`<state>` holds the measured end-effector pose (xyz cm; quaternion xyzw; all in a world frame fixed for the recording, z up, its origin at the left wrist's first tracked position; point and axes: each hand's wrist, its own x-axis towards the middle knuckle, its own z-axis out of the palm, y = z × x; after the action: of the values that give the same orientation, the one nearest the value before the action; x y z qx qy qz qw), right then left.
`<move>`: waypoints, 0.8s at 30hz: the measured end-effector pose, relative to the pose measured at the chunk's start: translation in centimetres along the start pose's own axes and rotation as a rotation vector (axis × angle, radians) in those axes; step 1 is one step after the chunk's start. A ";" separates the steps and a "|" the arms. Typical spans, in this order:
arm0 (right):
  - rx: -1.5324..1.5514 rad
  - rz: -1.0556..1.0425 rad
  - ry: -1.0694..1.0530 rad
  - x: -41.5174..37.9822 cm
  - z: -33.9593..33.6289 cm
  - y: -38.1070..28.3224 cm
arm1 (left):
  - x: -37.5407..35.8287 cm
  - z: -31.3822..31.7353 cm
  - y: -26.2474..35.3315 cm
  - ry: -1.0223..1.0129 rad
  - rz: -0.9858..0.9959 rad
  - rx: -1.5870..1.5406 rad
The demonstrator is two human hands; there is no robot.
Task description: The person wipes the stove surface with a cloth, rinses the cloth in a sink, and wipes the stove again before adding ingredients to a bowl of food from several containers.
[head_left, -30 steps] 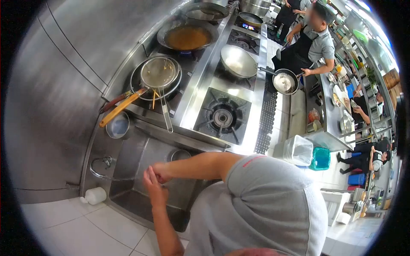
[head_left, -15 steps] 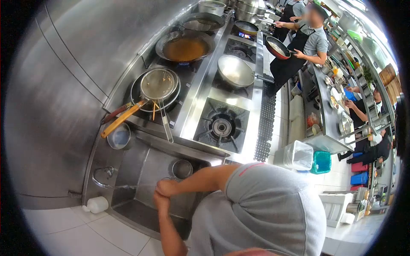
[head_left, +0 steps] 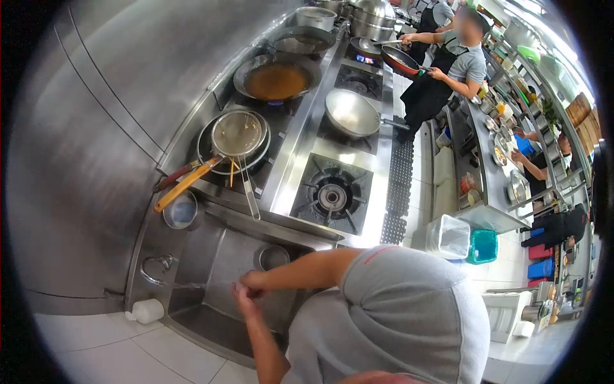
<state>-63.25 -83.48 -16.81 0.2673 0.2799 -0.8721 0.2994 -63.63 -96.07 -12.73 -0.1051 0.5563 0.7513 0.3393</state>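
My right hand (head_left: 254,281) and my left hand (head_left: 242,296) touch each other over the metal sink (head_left: 208,288). Their fingers overlap and are too small to make out; no held object shows. A thin stream of water runs toward them from the curved faucet (head_left: 153,270) at the left. Just beyond my right hand, a small round metal container (head_left: 274,257) sits in the sink.
Above the sink, a strainer (head_left: 236,134) rests over a pan, with a wooden handle (head_left: 185,185) sticking out. A wok of brown liquid (head_left: 276,81), a silver pan (head_left: 353,114) and a bare burner (head_left: 332,197) lie beyond. A co-worker (head_left: 451,64) holds a red pan (head_left: 401,60).
My hands have shifted slightly and their fingers are arranged differently against each other. The co-worker's red pan has moved left and up, toward the stove.
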 end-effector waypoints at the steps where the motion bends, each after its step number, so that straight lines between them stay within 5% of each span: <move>1: -0.586 -0.179 0.171 -0.7 -0.5 -0.6 | -0.1 0.1 0.2 -0.027 0.066 0.114; 2: -1.164 -0.355 0.342 -1.3 -0.5 -0.6 | -0.5 0.0 0.2 -0.049 0.126 0.230; 3: -1.172 -0.355 0.344 -1.4 -0.2 -1.0 | -0.7 0.2 0.2 -0.050 0.130 0.224; 5: -1.031 -0.387 0.556 0.5 -0.3 -0.8 | -3.0 1.8 2.3 -0.192 0.520 0.742; 6: -1.025 -0.388 0.551 -1.2 1.1 -1.4 | -4.8 2.8 3.6 -0.190 0.518 0.749; 8: -0.229 -0.237 0.171 -6.9 4.6 -3.7 | -7.9 5.0 5.7 -0.018 0.743 1.526; 10: -0.056 -0.267 0.152 -5.6 5.6 -2.3 | -7.7 4.5 5.3 0.017 0.887 1.487; 12: -0.266 0.091 0.269 -7.0 7.8 -2.3 | -6.4 2.7 4.4 0.065 1.029 1.439; 14: -0.330 0.154 0.278 -6.3 8.0 -2.9 | -3.8 -1.1 3.4 -0.083 1.171 1.337; 22: -0.377 0.128 0.492 -3.2 6.2 -0.8 | -3.1 0.1 5.6 0.043 0.789 1.587; 24: -0.881 -0.342 0.615 1.2 3.4 1.5 | -3.2 0.4 4.9 0.069 0.716 1.568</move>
<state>-64.12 -87.15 -15.69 0.3096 0.7314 -0.5909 0.1416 -64.24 -97.66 -7.10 0.3186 0.9239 0.2083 0.0395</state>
